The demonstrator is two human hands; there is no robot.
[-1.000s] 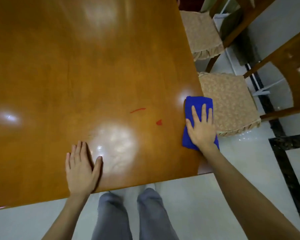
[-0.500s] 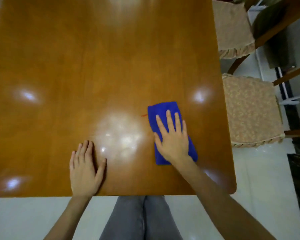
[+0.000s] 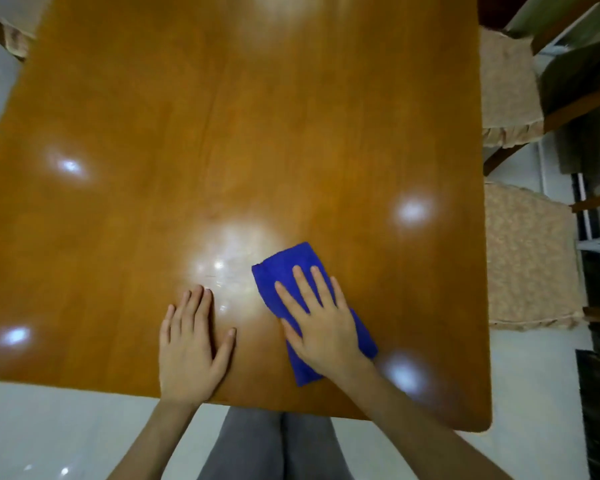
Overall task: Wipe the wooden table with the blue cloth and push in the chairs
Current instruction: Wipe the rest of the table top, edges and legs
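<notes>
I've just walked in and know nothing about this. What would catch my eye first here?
The bright blue cloth jumps out against the glossy wooden table. The right hand presses flat on it near the front edge, while the left hand rests flat on the wood beside it. Along the table's right side stand a near chair and a far chair, beige seats showing.
</notes>
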